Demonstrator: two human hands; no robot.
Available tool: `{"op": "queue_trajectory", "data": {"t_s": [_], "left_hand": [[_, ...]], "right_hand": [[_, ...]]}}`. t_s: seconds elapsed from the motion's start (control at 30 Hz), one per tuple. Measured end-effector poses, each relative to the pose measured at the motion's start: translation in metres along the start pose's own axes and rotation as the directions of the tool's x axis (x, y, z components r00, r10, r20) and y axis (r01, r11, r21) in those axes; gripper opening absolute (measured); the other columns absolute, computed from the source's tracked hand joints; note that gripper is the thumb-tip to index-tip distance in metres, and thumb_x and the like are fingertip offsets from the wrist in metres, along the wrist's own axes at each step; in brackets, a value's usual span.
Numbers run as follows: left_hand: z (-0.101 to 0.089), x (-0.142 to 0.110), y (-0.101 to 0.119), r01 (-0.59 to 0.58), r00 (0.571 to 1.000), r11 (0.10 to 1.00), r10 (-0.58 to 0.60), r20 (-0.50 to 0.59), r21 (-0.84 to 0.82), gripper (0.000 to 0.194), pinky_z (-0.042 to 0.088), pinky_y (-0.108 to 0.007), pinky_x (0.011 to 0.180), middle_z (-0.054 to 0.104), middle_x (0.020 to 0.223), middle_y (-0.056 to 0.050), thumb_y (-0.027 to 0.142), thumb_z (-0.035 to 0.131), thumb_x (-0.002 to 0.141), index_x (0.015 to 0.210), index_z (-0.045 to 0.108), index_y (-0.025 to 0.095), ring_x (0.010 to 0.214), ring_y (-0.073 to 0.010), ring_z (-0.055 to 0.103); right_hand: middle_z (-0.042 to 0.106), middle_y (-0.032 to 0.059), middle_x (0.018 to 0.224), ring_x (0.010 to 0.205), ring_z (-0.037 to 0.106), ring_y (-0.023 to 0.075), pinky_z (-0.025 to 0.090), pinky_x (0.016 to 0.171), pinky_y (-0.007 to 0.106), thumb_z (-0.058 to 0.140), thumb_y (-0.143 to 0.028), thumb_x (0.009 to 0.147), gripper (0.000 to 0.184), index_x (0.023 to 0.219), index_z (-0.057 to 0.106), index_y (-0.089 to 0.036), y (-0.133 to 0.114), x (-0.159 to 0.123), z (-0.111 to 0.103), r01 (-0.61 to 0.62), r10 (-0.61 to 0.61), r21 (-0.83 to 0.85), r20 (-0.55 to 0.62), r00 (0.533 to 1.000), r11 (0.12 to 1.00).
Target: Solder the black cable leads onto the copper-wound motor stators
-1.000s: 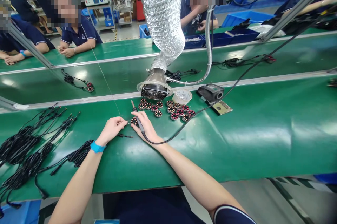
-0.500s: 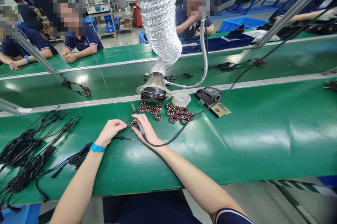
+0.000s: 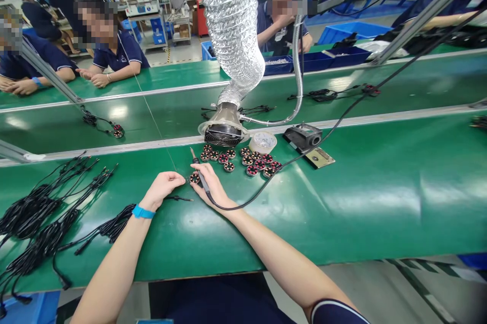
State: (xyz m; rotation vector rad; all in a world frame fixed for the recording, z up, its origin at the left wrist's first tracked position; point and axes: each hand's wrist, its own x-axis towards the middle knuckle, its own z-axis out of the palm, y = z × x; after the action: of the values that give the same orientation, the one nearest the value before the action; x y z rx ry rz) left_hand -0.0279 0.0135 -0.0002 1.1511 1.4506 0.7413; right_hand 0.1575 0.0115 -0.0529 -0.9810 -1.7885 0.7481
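Note:
My right hand [image 3: 210,184] holds a soldering iron [image 3: 202,178] with its tip pointing away from me. The thumb and fingers of that hand also steady a small round motor stator [image 3: 194,177] with copper windings. Just left of the stator, my left hand [image 3: 167,185] is closed in a pinch beside fine wire ends; what lies between the fingertips is too small to make out. A thin wire [image 3: 157,125] hangs down from above and ends near the left fingertips. Under the left wrist lies a black cable [image 3: 178,198] with a bare end.
Several stators [image 3: 251,170] sit beyond my right hand, beside a tape roll [image 3: 263,142] and an iron stand [image 3: 303,137]. A fume extractor [image 3: 223,134] hangs over them. Bundled black cables [image 3: 28,207] lie at left. Co-workers sit across the green bench [image 3: 361,202].
Both hands stay nearly in place, the left shifting slightly right toward the stator. Across the bench, a co-worker's hands have moved apart. The view has shifted a little.

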Motion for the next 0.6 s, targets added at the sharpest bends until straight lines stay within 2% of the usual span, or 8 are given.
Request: {"op": "queue_trajectory", "data": {"t_s": [0.13, 0.43, 0.6], "left_hand": [[-0.0014, 0.0007, -0.0013, 0.027, 0.998, 0.999, -0.025, 0.049, -0.045, 0.035, 0.008, -0.023, 0.044, 0.036, 0.046, 0.010, 0.042, 0.080, 0.058, 0.072, 0.063, 0.015, 0.040, -0.0036, 0.019], [-0.0002, 0.0014, -0.0025, 0.019, 0.999, 1.000, -0.018, 0.040, -0.024, 0.043, 0.008, -0.023, 0.044, 0.040, 0.047, 0.009, 0.047, 0.083, 0.055, 0.073, 0.065, 0.013, 0.041, -0.0035, 0.021], [0.0015, 0.0000, -0.0024, 0.001, 1.000, 1.000, -0.001, 0.017, -0.004, 0.040, 0.009, -0.024, 0.045, 0.041, 0.045, 0.009, 0.047, 0.082, 0.058, 0.075, 0.068, 0.013, 0.041, -0.0046, 0.021]], "right_hand": [[0.051, 0.0062, 0.117, 0.095, 0.061, 0.0172, 0.052, 0.092, 0.034, 0.064, -0.008, 0.079, 0.058, 0.132, 0.049, -0.026, -0.0004, 0.0004, -0.0003, 0.008, -0.008, 0.001, 0.006, 1.000, 1.000], [0.051, 0.0061, 0.115, 0.095, 0.061, 0.0178, 0.052, 0.091, 0.033, 0.063, -0.008, 0.079, 0.057, 0.132, 0.050, -0.025, -0.0011, 0.0012, -0.0002, 0.013, -0.013, -0.022, 0.005, 1.000, 1.000], [0.051, 0.0064, 0.116, 0.094, 0.061, 0.0174, 0.052, 0.091, 0.033, 0.063, -0.008, 0.080, 0.056, 0.132, 0.049, -0.025, -0.0016, 0.0012, -0.0008, 0.010, -0.009, -0.016, 0.008, 1.000, 1.000]]}}
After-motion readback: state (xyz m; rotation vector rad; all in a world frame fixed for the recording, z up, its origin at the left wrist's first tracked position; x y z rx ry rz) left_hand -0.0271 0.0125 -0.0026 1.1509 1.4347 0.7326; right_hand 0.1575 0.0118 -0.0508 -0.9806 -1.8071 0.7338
